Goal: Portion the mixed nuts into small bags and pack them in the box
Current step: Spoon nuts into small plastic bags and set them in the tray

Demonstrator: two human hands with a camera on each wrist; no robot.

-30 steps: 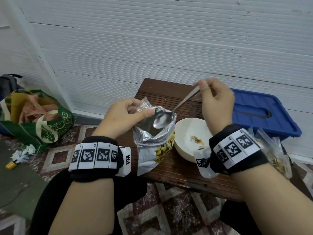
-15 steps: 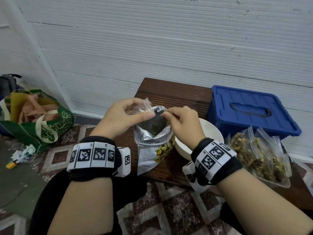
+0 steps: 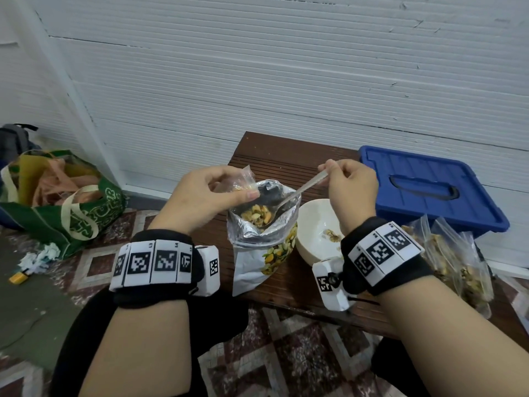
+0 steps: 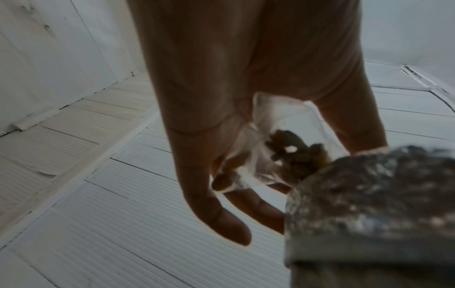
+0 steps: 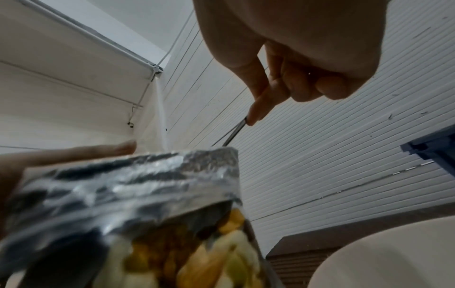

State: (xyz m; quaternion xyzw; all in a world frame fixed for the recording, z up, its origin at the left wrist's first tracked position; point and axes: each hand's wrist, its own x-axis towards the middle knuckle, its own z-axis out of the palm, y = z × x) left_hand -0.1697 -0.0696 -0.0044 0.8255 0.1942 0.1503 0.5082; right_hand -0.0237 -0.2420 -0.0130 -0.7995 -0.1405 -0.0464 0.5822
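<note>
Foil-lined and standing open at the centre of the head view, the mixed-nut pouch [image 3: 264,236] is where the work sits: the spoon [image 3: 289,196] slants down from upper right into its mouth, its bowl loaded with nuts [image 3: 256,214] just inside the rim. The right hand [image 3: 350,184] pinches the top of the handle between thumb and curled fingers, a grip the right wrist view confirms. The left hand [image 3: 206,196] has its fingers curled round a small clear bag [image 3: 243,180], which it holds just above and to the left of the pouch mouth; the left wrist view shows a few nuts already in that bag. The step in hand looks like carrying a spoonful from pouch to small bag, and doing it well likely means lifting the spoon level, clear of the crinkled foil edge, while the left fingers spread the bag's mouth wider, since it appears bunched. Tipping the spoon over the pouch would let strays fall back in rather than onto the wooden bench [image 3: 286,161]. A white bowl [image 3: 317,230] with a few crumbs stands right of the pouch, filled small bags [image 3: 458,253] lie at the lower right, and the blue box [image 3: 429,190], lid on, waits in the upper right.
</note>
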